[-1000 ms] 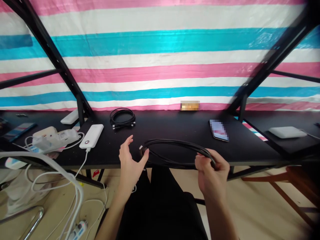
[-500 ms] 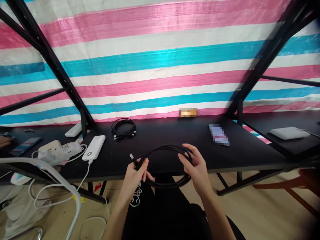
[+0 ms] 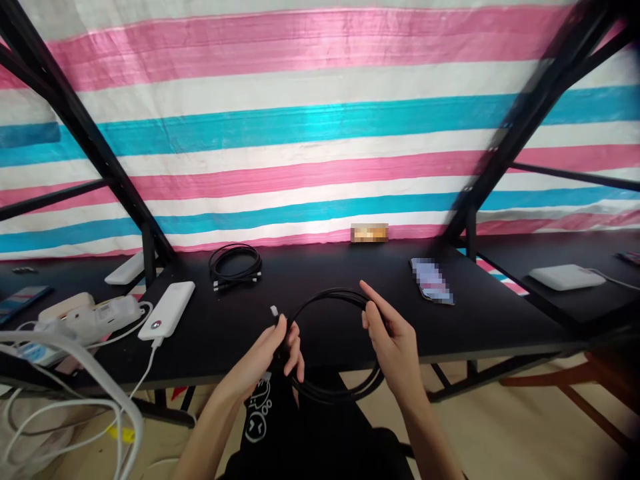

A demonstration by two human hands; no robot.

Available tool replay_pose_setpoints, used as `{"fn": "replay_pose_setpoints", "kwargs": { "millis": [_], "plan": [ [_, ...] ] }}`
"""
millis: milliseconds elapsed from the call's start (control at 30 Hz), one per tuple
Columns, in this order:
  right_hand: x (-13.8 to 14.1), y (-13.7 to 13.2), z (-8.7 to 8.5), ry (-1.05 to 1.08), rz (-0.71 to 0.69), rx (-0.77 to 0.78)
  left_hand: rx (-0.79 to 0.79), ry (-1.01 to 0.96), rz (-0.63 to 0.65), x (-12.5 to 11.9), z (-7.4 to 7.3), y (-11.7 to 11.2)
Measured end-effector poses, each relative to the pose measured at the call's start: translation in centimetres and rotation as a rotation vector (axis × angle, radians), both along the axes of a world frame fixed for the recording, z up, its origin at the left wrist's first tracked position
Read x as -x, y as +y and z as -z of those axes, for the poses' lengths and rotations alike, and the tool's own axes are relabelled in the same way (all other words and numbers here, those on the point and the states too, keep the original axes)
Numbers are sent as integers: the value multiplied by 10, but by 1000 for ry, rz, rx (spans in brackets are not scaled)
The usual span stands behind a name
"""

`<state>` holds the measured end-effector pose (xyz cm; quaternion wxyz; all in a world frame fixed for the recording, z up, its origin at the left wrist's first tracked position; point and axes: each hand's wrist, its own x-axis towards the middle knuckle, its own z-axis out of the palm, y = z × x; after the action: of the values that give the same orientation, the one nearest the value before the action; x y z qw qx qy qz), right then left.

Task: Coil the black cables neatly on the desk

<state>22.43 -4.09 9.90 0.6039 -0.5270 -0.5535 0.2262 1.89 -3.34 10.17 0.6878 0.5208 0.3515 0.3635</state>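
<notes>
A black cable (image 3: pixel 333 401) is wound into a loose coil of several loops, held up at the front edge of the black table. My left hand (image 3: pixel 273 350) is closed on the coil's left side, and a light-coloured plug (image 3: pixel 274 311) sticks up just above the thumb. On the opposite side my right hand (image 3: pixel 393 330) grips the loops, its index finger stretched along them. Farther back on the table lies another coiled black cable (image 3: pixel 235 265) with pale plugs, touched by neither hand.
To the left lie a white power bank (image 3: pixel 167 310) with a cord plugged in and a white power strip (image 3: pixel 107 317). A blurred-out phone-like object (image 3: pixel 431 280) lies at right. An orange item (image 3: pixel 369 233) stands by the striped sheet (image 3: pixel 300 160). Black slanted posts (image 3: pixel 520 133) flank the table (image 3: pixel 310 267).
The coil hangs slightly lower and looks rounder. My left hand has turned, its fingers now more visible around the loops. The view has shifted a little to the right.
</notes>
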Motion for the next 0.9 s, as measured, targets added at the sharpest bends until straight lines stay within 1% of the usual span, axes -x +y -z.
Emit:
{"fn": "replay_pose_setpoints", "kwargs": {
  "millis": [100, 200, 267, 367, 433, 500, 600, 667, 767, 833, 900],
  "plan": [
    [-3, 35, 0, -145, 55, -24, 54, -105, 37, -8, 0, 34],
    [-7, 80, 3, -334, 48, -7, 113, -187, 59, -12, 3, 71],
    [-9, 112, 8, -400, 17, 6, 141, -220, 58, -12, 8, 96],
    [-9, 159, 21, -401, -53, -36, 157, -216, 39, -9, 19, 134],
    [-6, 184, 33, -405, -122, -31, 168, -169, 17, -6, 27, 157],
    [-2, 201, 44, -440, -203, 3, 195, -92, -17, -5, 35, 173],
    [6, 212, 57, -495, -282, 59, 211, 33, -105, -8, 47, 182],
    [12, 212, 62, -522, -332, 86, 145, 126, -179, -12, 54, 181],
    [21, 208, 64, -565, -388, 125, 20, 268, -249, -14, 60, 177],
    [24, 205, 63, -567, -396, 152, -11, 311, -263, -12, 61, 175],
    [25, 203, 62, -493, -413, 172, -15, 305, -281, -9, 61, 175]
  ]
}}
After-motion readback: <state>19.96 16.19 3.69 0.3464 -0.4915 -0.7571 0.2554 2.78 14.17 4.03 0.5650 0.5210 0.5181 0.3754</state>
